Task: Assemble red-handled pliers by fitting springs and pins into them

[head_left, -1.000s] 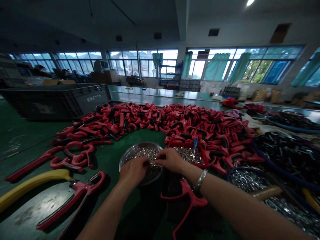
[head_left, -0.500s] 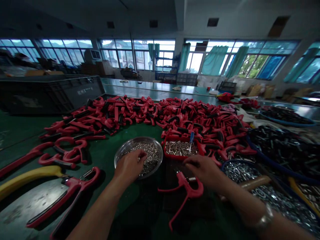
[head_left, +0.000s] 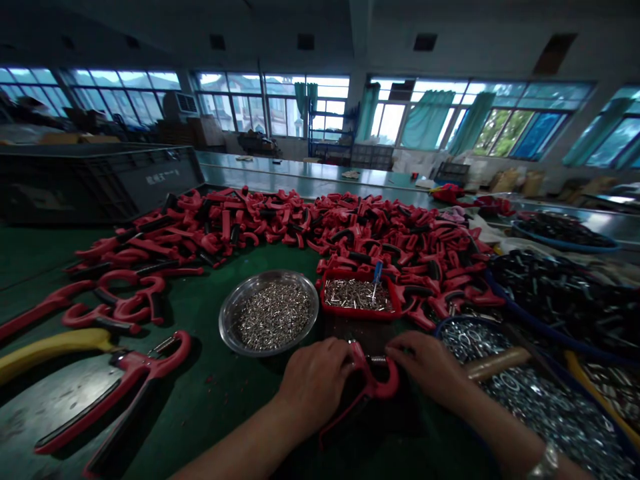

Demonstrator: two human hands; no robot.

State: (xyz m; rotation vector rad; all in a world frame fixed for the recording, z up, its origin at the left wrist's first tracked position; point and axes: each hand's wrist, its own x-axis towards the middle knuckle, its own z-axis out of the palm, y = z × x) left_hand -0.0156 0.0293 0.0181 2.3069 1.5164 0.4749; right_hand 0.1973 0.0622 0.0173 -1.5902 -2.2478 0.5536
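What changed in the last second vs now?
Both hands left the steel bowl of small metal parts, right hand first, then left hand, drawing back toward the person to the red handle lying nearer. The left hand now grips it; the right fingertips sit at its spring end. Steel bowl, red tray, screwdriver and pile of red handles stayed put.

illegible white print on the dark crate (head_left: 100, 193)
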